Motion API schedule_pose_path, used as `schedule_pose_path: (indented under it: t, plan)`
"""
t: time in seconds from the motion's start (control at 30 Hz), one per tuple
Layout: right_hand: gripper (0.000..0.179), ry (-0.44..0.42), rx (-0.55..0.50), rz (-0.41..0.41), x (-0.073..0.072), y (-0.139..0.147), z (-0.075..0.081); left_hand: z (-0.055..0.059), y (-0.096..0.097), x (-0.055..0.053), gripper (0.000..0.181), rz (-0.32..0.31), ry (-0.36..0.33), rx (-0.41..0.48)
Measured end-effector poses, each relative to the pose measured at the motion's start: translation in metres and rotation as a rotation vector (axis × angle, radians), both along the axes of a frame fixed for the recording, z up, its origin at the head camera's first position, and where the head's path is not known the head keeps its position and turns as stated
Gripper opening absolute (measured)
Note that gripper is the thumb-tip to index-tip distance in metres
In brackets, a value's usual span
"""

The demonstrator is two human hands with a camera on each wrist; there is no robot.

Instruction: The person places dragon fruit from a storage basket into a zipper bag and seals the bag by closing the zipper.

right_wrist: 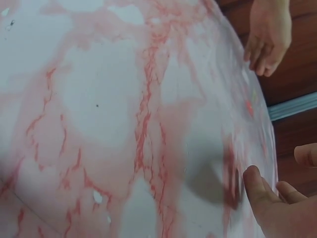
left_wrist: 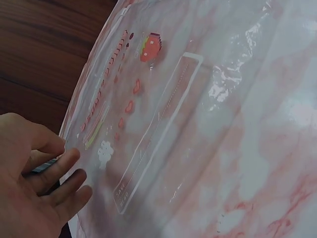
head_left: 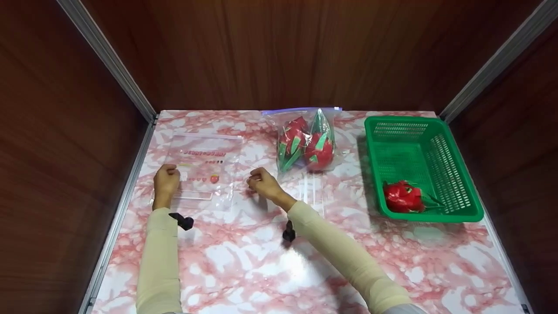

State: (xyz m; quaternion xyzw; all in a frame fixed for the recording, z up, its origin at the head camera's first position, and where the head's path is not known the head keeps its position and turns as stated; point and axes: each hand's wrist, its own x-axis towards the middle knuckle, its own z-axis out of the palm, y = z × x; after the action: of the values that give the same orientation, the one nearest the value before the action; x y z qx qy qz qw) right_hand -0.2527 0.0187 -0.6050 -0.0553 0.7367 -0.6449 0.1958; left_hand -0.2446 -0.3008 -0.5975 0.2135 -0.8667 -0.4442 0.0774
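Two hands, two zip bags, three red-and-green fruits and one green basket on a marbled counter.
One flat zip bag (head_left: pixel 205 152), printed with a single strawberry (head_left: pixel 214 179), lies on the counter (head_left: pixel 244 257) between the hands. The left hand (head_left: pixel 167 181) is at its left edge, grip slack with fingers loosely bent; whether they touch the plastic I cannot tell. The right hand (head_left: pixel 266 185) is just beyond its right edge, grip released, thumb and fingers apart. Farther back, one filled zip bag (head_left: pixel 301 110) contains two fruits: a left fruit (head_left: pixel 298 126) and a right fruit (head_left: pixel 317 161). To the right, one green basket (head_left: pixel 431 216) holds the third fruit (head_left: pixel 400 198).
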Motion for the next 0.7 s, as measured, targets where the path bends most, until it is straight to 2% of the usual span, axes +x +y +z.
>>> schedule_pose_path:
  t: [0.2,0.33,0.5,0.6,0.7]
  plan:
    - [0.039,-0.029,-0.023,0.025,0.004,-0.003,-0.001,-0.002,-0.005,0.006,0.045,0.002,-0.024,-0.027]
    - [0.039,-0.040,-0.026,0.022,0.005,-0.005,-0.002,-0.004,-0.008,0.009,0.054,-0.002,-0.111,-0.018]
    - [0.039,-0.061,-0.037,0.020,0.006,-0.005,-0.003,-0.005,-0.010,0.011,0.063,-0.006,-0.213,-0.049]
    - [0.039,-0.082,-0.045,0.030,0.006,-0.005,-0.003,-0.006,-0.010,0.011,0.063,0.009,-0.215,-0.060]
    - [0.039,-0.097,-0.041,0.037,0.007,-0.004,-0.003,-0.008,-0.010,0.011,0.061,0.022,-0.175,-0.031]
